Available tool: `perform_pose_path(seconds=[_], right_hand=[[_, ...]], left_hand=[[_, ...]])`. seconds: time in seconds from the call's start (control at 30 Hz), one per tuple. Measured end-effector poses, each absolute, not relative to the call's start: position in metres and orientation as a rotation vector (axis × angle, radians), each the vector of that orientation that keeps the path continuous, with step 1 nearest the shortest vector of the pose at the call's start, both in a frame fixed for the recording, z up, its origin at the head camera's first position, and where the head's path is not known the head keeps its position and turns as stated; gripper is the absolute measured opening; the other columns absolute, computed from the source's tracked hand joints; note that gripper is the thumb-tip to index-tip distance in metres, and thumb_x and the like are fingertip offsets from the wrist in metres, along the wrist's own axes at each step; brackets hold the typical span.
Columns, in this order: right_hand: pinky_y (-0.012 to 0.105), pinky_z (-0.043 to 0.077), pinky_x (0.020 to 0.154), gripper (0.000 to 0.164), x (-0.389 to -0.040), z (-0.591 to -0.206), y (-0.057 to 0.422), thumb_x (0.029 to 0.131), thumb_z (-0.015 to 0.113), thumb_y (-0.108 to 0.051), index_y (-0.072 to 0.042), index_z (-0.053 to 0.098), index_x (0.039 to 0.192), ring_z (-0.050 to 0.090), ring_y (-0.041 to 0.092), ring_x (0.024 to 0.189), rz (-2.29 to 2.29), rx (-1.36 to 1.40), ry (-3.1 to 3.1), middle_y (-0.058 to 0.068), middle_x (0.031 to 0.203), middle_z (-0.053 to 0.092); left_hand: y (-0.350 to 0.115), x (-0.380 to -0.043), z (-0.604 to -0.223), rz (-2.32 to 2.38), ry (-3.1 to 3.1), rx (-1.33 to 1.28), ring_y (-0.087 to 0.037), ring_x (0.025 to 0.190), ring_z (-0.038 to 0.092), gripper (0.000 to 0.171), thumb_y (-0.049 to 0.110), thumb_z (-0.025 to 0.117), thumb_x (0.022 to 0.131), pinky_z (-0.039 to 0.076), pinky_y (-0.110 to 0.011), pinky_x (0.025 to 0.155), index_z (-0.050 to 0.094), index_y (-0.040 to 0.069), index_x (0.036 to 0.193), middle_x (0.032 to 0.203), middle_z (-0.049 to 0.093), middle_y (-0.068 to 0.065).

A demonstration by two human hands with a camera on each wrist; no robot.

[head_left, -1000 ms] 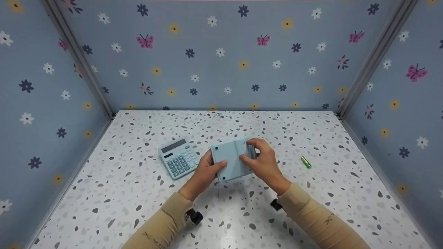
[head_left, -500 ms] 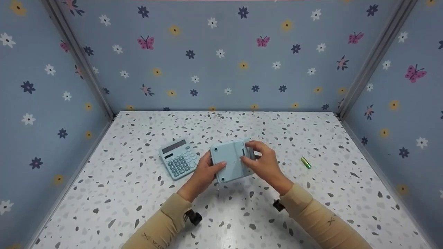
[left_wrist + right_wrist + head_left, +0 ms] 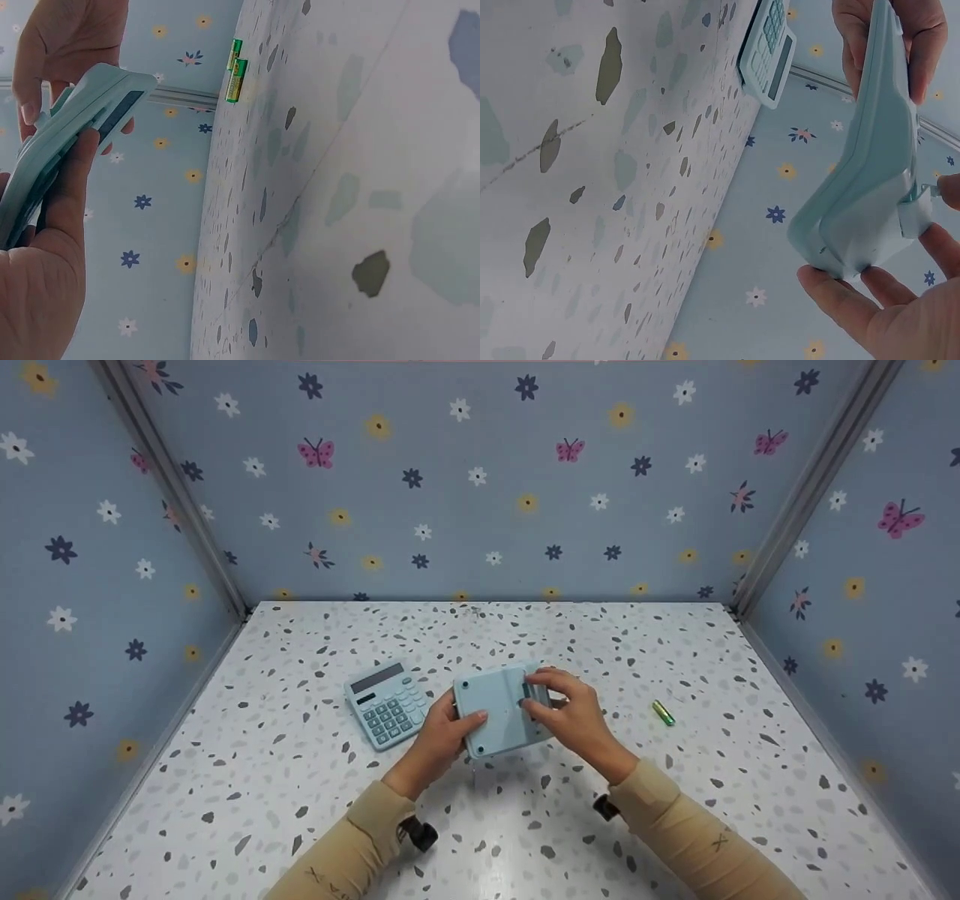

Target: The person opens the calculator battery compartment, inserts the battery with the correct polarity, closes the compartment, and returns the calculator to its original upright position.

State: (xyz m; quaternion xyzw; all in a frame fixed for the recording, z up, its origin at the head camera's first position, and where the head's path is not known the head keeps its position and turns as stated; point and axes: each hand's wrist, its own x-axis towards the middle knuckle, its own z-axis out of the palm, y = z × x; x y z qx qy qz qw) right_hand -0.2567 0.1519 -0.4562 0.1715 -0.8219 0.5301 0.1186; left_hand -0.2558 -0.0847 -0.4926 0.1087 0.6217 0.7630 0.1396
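A light-blue calculator point(image 3: 491, 720) is held above the table with its back facing up. My left hand point(image 3: 439, 739) grips its left side, thumb on the back and fingers underneath. At its thicker end, my right hand point(image 3: 574, 712) pinches a small battery cover point(image 3: 915, 214) between thumb and index finger. The cover stands tilted out from the back in the right wrist view, and a dark opening point(image 3: 526, 690) shows between those fingertips. Other right fingers support the calculator's end from below. What lies inside the opening is hidden.
A second light-blue calculator point(image 3: 386, 705) lies keys up on the speckled table point(image 3: 337, 825), just left of my left hand. Green batteries point(image 3: 236, 80) lie on the table to the right. Flower-patterned panels point(image 3: 480, 510) enclose the back and sides.
The battery cover has come up from the calculator's back, exposing a dark opening. My right fingertips have shifted slightly left with it; my left hand keeps its grip.
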Motion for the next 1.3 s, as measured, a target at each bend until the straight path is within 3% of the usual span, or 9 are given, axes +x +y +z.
perform_pose_path(seconds=[0.23, 0.37, 0.6, 0.73, 0.9, 1.07, 1.3], right_hand=[[0.058, 0.062, 0.102, 0.038, -0.2566, -0.4557, 0.1543, 0.095, 0.082, -0.009, -0.005, 0.076, 0.133, 0.061, 0.041, 0.140, 1.541, 0.547, -2.434, 0.019, 0.148, 0.066], [0.064, 0.058, 0.106, 0.040, -0.2559, -0.4559, 0.1558, 0.094, 0.080, -0.007, -0.005, 0.075, 0.134, 0.061, 0.042, 0.140, 1.537, 0.574, -2.432, 0.019, 0.149, 0.065], [0.068, 0.054, 0.108, 0.041, -0.2544, -0.4555, 0.1568, 0.091, 0.082, -0.002, -0.008, 0.078, 0.131, 0.064, 0.038, 0.132, 1.434, 0.593, -2.429, 0.017, 0.138, 0.069], [0.062, 0.058, 0.098, 0.040, -0.2537, -0.4554, 0.1569, 0.090, 0.083, 0.000, -0.009, 0.079, 0.129, 0.066, 0.033, 0.118, 1.433, 0.602, -2.404, 0.014, 0.127, 0.071], [0.046, 0.064, 0.087, 0.040, -0.2531, -0.4558, 0.1570, 0.089, 0.081, 0.004, -0.008, 0.079, 0.128, 0.068, 0.027, 0.101, 1.408, 0.658, -2.395, 0.011, 0.113, 0.075], [0.031, 0.064, 0.080, 0.041, -0.2519, -0.4557, 0.1568, 0.090, 0.078, 0.007, -0.006, 0.078, 0.129, 0.071, 0.025, 0.095, 1.411, 0.704, -2.383, 0.011, 0.105, 0.076], [0.026, 0.063, 0.082, 0.041, -0.2505, -0.4552, 0.1559, 0.090, 0.077, 0.008, -0.006, 0.078, 0.128, 0.072, 0.025, 0.094, 1.458, 0.683, -2.359, 0.012, 0.107, 0.076]], left_hand=[[-0.0862, -0.2563, -0.4927, 2.221, 1.790, 0.271, -0.023, 0.129, 0.069, 0.059, 0.011, 0.058, 0.111, 0.062, -0.040, 0.104, 0.035, 0.008, 0.165, 0.157, 0.059, -0.020], [-0.0867, -0.2566, -0.4923, 2.222, 1.788, 0.262, -0.024, 0.128, 0.068, 0.058, 0.011, 0.059, 0.110, 0.062, -0.040, 0.103, 0.037, 0.007, 0.164, 0.156, 0.059, -0.020], [-0.0861, -0.2564, -0.4910, 2.217, 1.786, 0.270, -0.027, 0.131, 0.068, 0.059, 0.011, 0.060, 0.110, 0.062, -0.045, 0.105, 0.037, 0.008, 0.164, 0.156, 0.059, -0.020], [-0.0862, -0.2560, -0.4915, 2.223, 1.785, 0.290, -0.027, 0.130, 0.068, 0.058, 0.009, 0.058, 0.110, 0.062, -0.045, 0.104, 0.037, 0.008, 0.164, 0.156, 0.059, -0.022], [-0.0867, -0.2561, -0.4926, 2.221, 1.801, 0.277, -0.027, 0.128, 0.070, 0.058, 0.011, 0.059, 0.110, 0.063, -0.044, 0.103, 0.037, 0.009, 0.164, 0.156, 0.060, -0.021], [-0.0868, -0.2560, -0.4921, 2.216, 1.818, 0.277, -0.028, 0.129, 0.070, 0.057, 0.011, 0.060, 0.110, 0.063, -0.044, 0.103, 0.038, 0.008, 0.163, 0.155, 0.061, -0.021], [-0.0865, -0.2562, -0.4907, 2.216, 1.822, 0.252, -0.031, 0.133, 0.068, 0.058, 0.011, 0.059, 0.110, 0.062, -0.047, 0.106, 0.038, 0.008, 0.164, 0.157, 0.059, -0.021]])
